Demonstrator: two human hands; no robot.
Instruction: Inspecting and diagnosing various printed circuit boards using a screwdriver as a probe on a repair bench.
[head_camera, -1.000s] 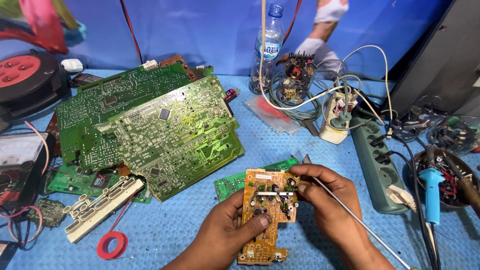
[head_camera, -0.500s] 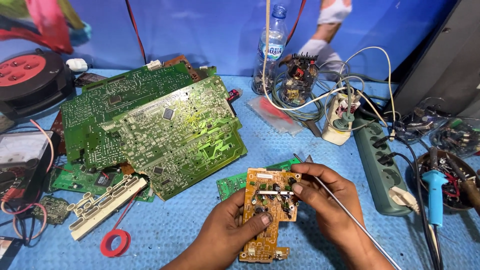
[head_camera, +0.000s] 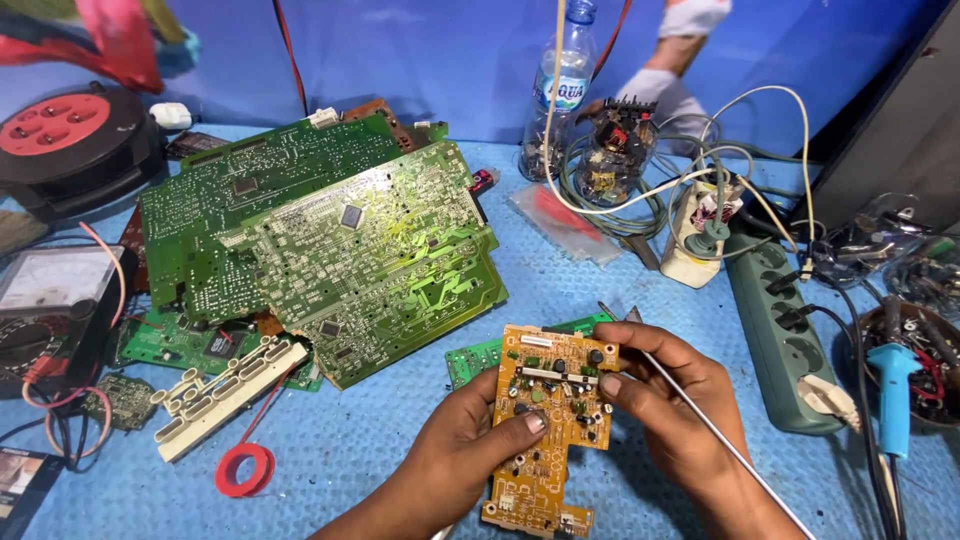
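An orange T-shaped circuit board (head_camera: 550, 430) with small dark components is held upright-facing over the blue table (head_camera: 380, 470). My left hand (head_camera: 455, 450) grips its left side, thumb pressed on the board's face. My right hand (head_camera: 680, 410) holds the right edge, thumb on the components, with a thin silver wire (head_camera: 730, 450) running out from under it toward the lower right. A small green board (head_camera: 470, 360) lies just behind the orange one.
A pile of large green circuit boards (head_camera: 340, 240) covers the left middle. A multimeter (head_camera: 50, 290), a red tape ring (head_camera: 247, 468), a white connector strip (head_camera: 225, 395), a green power strip (head_camera: 780, 330), a blue soldering iron (head_camera: 895, 395) and a plastic bottle (head_camera: 558, 90) surround the hands.
The orange board and both hands have shifted slightly; my right thumb has settled onto the board's components. Otherwise the scene is the same.
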